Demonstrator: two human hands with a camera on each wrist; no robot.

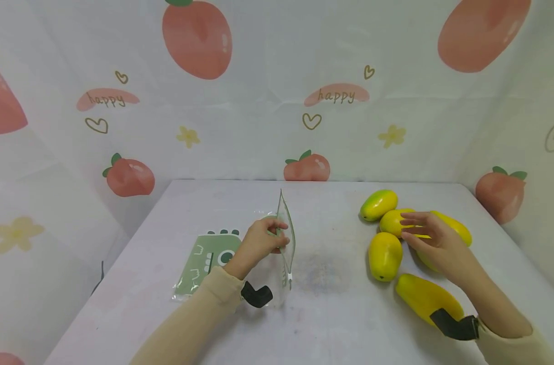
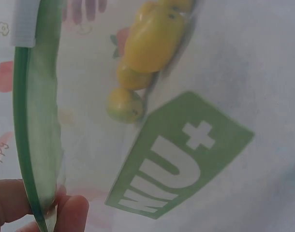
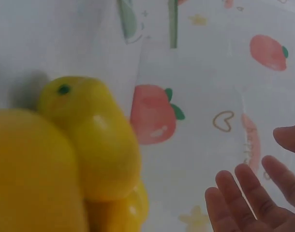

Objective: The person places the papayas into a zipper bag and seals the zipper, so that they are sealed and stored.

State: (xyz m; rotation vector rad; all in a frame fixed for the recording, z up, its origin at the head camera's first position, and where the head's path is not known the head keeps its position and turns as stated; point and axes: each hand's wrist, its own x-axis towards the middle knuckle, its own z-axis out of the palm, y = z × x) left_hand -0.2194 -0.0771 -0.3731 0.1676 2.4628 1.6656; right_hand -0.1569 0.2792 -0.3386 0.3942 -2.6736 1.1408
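My left hand pinches the edge of a clear zip bag with green trim, held upright over the middle of the table. In the left wrist view, thumb and fingers grip the bag's green top strip, and a white slider shows near its upper end. My right hand hovers above several yellow mangoes on the right, fingers spread and holding nothing. One mango stands nearest, left of that hand; a longer one lies below the wrist. The right wrist view shows a mango beside the relaxed hand.
Flat on the white table, left of the held bag, lies another clear bag printed with a green cartoon monster. A yellow-green mango is farthest back. A fruit-print curtain hangs behind the table and along its sides.
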